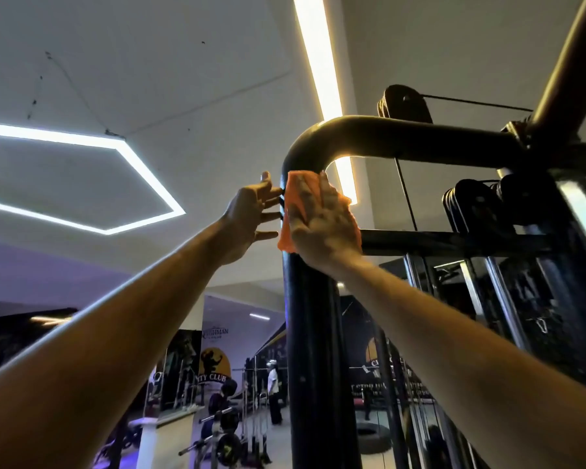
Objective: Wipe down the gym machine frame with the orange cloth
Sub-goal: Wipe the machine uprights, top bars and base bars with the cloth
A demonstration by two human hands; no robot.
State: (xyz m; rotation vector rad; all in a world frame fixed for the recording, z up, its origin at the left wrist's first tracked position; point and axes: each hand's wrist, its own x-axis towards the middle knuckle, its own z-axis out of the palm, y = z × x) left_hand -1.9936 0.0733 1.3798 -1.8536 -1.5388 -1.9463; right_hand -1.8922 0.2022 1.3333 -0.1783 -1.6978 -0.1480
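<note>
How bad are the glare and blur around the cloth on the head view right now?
Head view: the ceiling light strip flares brightly right behind the frame bend; the right hand pressing the orange cloth is motion-blurred; the left hand is sharper, backlit; the wide lens bows the edges.

My right hand (322,225) presses the orange cloth (296,198) flat against the black upright frame tube (310,333), just under its bend. My left hand (251,214) is spread, fingertips (274,191) touching the tube beside the cloth.
</note>
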